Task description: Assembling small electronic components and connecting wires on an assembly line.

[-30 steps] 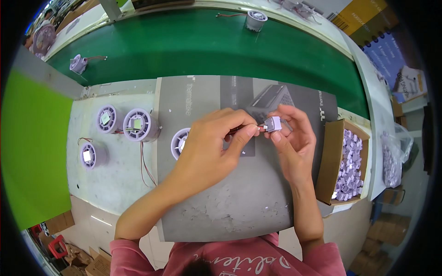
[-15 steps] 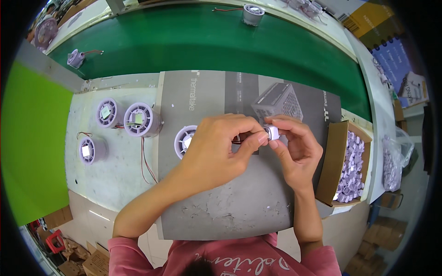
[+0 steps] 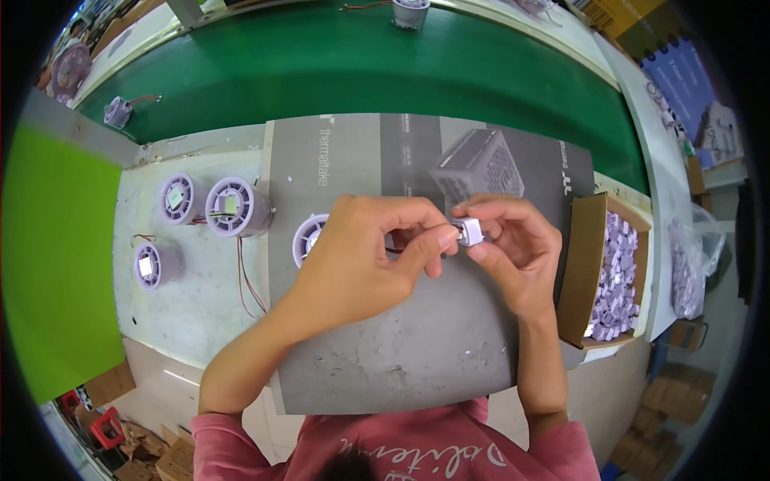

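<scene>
Both of my hands meet over the middle of the grey board. With thumb and fingers, my left hand (image 3: 373, 252) pinches thin dark and red wires (image 3: 393, 250) close to their end. My right hand (image 3: 520, 252) grips a small pale lilac square plastic piece (image 3: 472, 232) between thumb and fingertips. The wire end meets that piece at its left side; fingers cover the exact contact. Behind my left hand stands a round lilac fan-like housing (image 3: 305, 240), mostly hidden by the hand.
Three similar housings (image 3: 233, 207) stand on the pale tabletop at left, with wires trailing. An open cardboard box (image 3: 584, 272) of small lilac pieces is at right. Across the back runs a green conveyor belt (image 3: 321, 68) carrying two housings. A green panel (image 3: 64, 256) borders the left.
The view has shifted slightly. My right hand has turned the small plastic piece a little, so more of its pale face shows. Both hands keep their pinch.
</scene>
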Tool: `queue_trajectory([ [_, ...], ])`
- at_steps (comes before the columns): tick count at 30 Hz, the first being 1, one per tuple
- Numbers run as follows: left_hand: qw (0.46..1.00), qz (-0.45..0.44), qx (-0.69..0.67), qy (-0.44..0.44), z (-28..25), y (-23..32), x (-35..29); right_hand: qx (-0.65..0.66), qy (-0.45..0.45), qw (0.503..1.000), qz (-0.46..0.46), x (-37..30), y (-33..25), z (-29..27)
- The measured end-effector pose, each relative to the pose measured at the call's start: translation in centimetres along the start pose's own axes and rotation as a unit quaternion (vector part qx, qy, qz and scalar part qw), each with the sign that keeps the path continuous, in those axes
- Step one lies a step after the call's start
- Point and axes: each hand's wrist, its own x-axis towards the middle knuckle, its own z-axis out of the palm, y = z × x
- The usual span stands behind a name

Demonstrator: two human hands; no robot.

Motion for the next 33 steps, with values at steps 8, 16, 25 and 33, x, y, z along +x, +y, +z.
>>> queue_trajectory([
  [8, 0.999, -0.032, 0.000, 0.007, 0.2, -0.2, -0.1, -0.175, 0.012, 0.982, -0.073, 0.1, -0.6, 0.6],
  [16, 1.000, -0.010, 0.027, 0.000, 0.0, 0.0, 0.2, -0.316, 0.012, 0.939, -0.136, 0.4, -1.1, 1.1],
  [25, 0.990, 0.073, 0.112, 0.048, 0.4, -0.8, 0.3, -0.358, -0.001, 0.923, -0.138, 0.4, -1.6, 1.1],
  [33, 0.990, 0.103, 0.100, -0.016, -0.3, -0.8, 0.3, -0.397, -0.019, 0.910, -0.115, 0.4, -2.1, 1.3],
])
